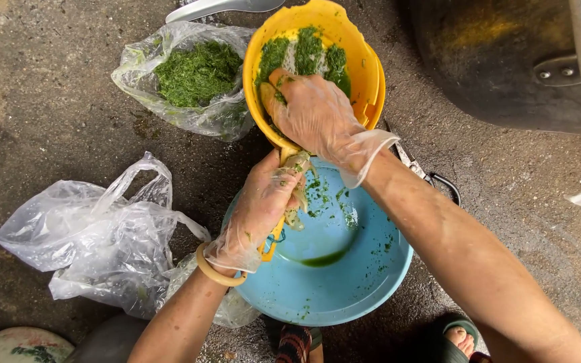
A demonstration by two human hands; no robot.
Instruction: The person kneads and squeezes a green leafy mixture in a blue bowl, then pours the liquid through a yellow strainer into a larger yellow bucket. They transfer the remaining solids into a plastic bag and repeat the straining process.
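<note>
Nearest the camera, a sandalled foot shows just behind the blue basin, which sits on the concrete floor with a small pool of green liquid and green flecks inside. Left of the basin lie crumpled empty plastic bags. Over the basin's left rim, the left hand, in a thin clear glove with a yellowish bangle at the wrist, is closed around the handle of the yellow strainer, holding it tilted above the basin's far edge. The right hand, also gloved, lies inside the strainer, fingers curled loosely and pressing on the chopped greens, gripping nothing firmly. Beyond the basin to the left, an open bag of greens rests on the floor. To the far right stands a big dark pot.
</note>
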